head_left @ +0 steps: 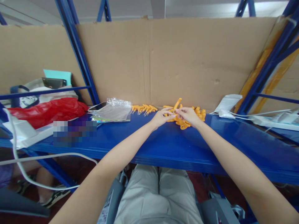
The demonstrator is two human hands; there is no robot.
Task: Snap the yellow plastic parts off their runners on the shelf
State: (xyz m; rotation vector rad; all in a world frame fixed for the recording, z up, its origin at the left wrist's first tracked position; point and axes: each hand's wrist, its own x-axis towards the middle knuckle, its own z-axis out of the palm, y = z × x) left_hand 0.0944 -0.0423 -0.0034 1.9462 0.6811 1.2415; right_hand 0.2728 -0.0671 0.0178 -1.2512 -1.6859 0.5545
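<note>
Over the blue shelf, my left hand (161, 118) and my right hand (188, 115) come close together, fingers pinched. Between the fingertips is an orange plastic keychain (177, 103), one end sticking up, with a tiny metal bit near the fingers. Both hands appear to grip it, though fingers hide much of it. A pile of orange plastic pieces (184, 125) lies beneath and behind my right hand. To the left of my left hand, several orange keychains (149, 109) with small metal chains lie in a row along the cardboard.
A cardboard panel (116, 62) stands behind the blue shelf (163, 149). Clear plastic bags (114, 112) and a red plastic bag (53, 110) lie to the left. A white adapter (227, 105) with cables sits at right. Blue metal uprights (80, 53) flank the space. Another person's leg shows lower left.
</note>
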